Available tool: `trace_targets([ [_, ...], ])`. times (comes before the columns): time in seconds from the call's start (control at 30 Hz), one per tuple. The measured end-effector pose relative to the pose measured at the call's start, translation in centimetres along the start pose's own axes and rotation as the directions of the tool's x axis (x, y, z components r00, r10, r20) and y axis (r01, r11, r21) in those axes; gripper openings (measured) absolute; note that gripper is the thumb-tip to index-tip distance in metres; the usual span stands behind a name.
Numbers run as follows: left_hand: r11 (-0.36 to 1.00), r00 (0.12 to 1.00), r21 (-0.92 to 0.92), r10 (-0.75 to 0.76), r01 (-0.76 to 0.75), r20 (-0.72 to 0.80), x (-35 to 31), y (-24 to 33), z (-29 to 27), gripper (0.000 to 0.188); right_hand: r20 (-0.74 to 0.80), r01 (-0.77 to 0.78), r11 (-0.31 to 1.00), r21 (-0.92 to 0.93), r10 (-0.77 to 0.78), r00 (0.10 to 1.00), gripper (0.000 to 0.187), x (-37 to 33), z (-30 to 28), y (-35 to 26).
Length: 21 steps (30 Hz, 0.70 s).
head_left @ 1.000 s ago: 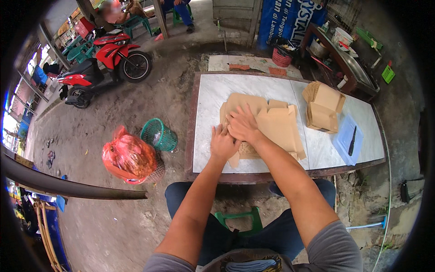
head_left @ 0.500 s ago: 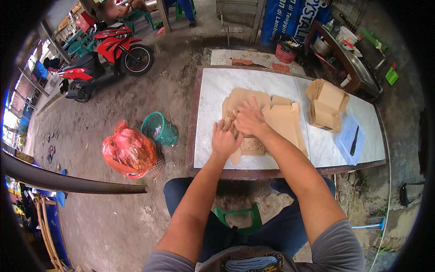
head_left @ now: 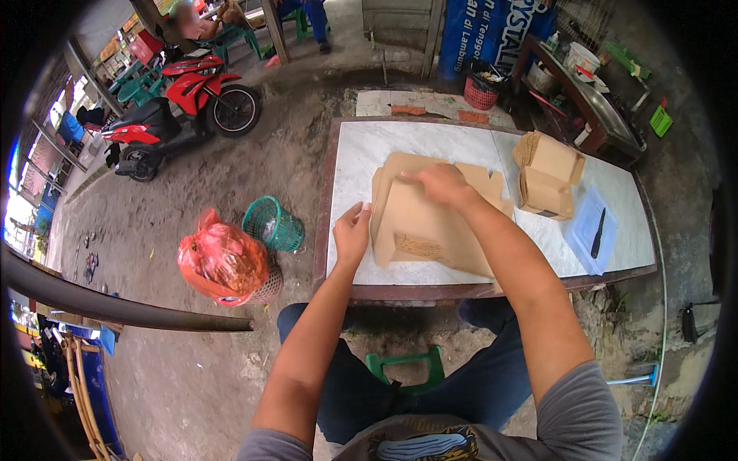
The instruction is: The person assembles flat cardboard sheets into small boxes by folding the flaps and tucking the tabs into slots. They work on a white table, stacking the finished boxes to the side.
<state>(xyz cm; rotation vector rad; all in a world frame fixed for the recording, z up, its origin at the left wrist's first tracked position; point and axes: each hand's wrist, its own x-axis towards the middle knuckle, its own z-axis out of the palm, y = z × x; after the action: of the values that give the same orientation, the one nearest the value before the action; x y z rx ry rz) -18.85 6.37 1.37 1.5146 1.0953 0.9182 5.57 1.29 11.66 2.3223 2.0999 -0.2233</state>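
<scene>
A flat brown cardboard box blank point(head_left: 434, 219) lies on the white tabletop, with more brown cardboard showing at its left edge and upper corner. A patterned brown patch point(head_left: 419, 246) shows near its front. My right hand point(head_left: 440, 184) rests on the upper part of the blank, its index finger stretched to the left and the other fingers bent. Beside the blank's left edge is my left hand point(head_left: 352, 234), fingers loosely bent and thumb raised, with nothing visible in it. Partly folded brown boxes point(head_left: 550, 177) stand stacked to the right.
A black knife point(head_left: 598, 234) lies on a pale blue plastic container point(head_left: 588, 250) at the table's right. Left of the table stand a green basket point(head_left: 283, 230) and a red plastic bag point(head_left: 219, 257). A red motorbike point(head_left: 184, 107) is parked beyond. A green stool point(head_left: 407, 369) is beneath me.
Both hands have moved apart from the middle of the cardboard; the left is now beside its left edge. A broad smooth panel now covers most of the patterned part.
</scene>
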Motion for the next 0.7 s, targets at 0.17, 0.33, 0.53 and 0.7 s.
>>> trace_targets([
  [0.17,0.903,0.959,-0.327,-0.274,0.281,0.068,-0.6,2.6,0.8,0.093,-0.111,-0.159,0.935,0.317,0.203,0.973,0.059,-1.0,-0.1,4.4],
  [0.33,0.855,0.929,-0.367,-0.357,0.366,0.095,0.1,5.7,3.1,0.120,-0.332,-0.102,0.863,0.495,0.296,0.896,0.062,-4.1,3.9,8.7],
  [0.53,0.981,0.923,0.002,-0.186,0.196,0.337,3.5,3.9,6.2,0.079,-0.298,-0.209,0.700,0.683,0.528,0.795,0.062,-9.7,7.3,8.5],
  [0.7,0.953,0.863,0.195,0.107,-0.230,0.494,6.8,5.8,7.9,0.050,0.130,-0.457,0.547,0.701,0.533,0.836,0.048,-15.1,3.9,6.4],
])
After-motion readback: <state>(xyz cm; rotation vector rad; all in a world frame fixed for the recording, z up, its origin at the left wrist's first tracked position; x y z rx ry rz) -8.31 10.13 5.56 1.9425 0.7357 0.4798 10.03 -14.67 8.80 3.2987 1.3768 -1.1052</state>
